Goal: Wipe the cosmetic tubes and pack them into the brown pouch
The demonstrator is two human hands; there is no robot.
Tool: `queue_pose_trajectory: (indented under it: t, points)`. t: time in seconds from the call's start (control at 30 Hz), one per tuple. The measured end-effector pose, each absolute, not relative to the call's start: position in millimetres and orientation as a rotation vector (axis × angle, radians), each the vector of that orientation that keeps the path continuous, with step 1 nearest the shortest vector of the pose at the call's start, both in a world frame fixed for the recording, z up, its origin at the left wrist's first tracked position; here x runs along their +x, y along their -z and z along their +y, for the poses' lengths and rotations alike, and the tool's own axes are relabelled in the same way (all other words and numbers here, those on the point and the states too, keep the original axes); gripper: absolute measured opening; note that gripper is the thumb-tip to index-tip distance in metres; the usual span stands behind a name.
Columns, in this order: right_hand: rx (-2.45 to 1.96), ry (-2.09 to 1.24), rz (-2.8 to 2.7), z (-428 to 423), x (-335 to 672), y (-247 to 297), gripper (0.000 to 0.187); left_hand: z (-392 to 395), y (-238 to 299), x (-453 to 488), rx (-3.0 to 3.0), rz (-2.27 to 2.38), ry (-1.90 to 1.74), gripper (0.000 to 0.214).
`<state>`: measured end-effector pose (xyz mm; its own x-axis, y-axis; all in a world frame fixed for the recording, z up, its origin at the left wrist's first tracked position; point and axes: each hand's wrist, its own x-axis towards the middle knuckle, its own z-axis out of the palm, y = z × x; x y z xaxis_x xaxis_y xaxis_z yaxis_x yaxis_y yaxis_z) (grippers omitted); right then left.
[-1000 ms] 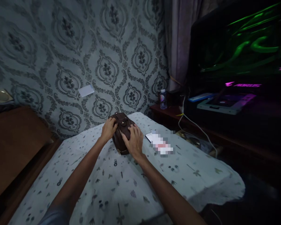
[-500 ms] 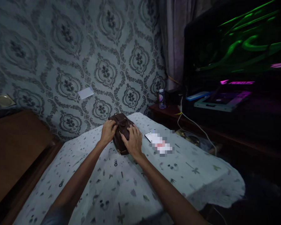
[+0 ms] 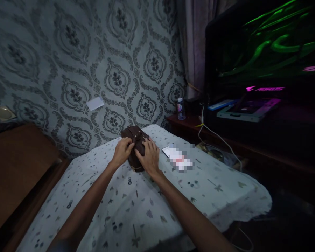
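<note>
A small dark brown bag (image 3: 135,163), perhaps leather, lies on the patterned white cloth between my two hands. Small metal fittings glint on its top, and gold-coloured trim shows at its near end. My left hand (image 3: 123,151) grips its left upper side, fingers curled and thumb close to the middle. On the opposite side, my right hand (image 3: 151,158) is wrapped over the edge with the thumb pointing inward. The fingertips are partly hidden against the dark material. Just right of my right hand lies a phone (image 3: 168,151) with a lit, pixelated screen.
The cloth-covered table (image 3: 147,196) meets a patterned wall. A bottle (image 3: 181,109) stands on a dark reddish ledge (image 3: 173,120) at the back right. Beyond it are a large glowing screen (image 3: 267,52), a flat device (image 3: 241,113) and a white cable (image 3: 220,138). A brown board (image 3: 18,164) is at left.
My left hand has slid slightly nearer and to the right along the bag. My right hand stays nearly in place. The whole view has shifted a little.
</note>
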<state>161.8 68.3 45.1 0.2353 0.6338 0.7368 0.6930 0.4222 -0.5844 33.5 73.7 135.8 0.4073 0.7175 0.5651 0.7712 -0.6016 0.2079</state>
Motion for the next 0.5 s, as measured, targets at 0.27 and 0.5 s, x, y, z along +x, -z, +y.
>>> queue_pose_trajectory:
  t: [0.27, 0.5]
  points:
    - [-1.229, 0.087, -1.476, 67.8, 164.6, -40.7, 0.040, 72.5, -133.0, 29.3, -2.666, -1.390, 1.097, 0.021]
    - [-1.212, 0.085, -1.485, 67.8, 165.7, -40.3, 0.041, 71.1, -132.8, 28.8, -2.704, -1.352, 1.084, 0.022]
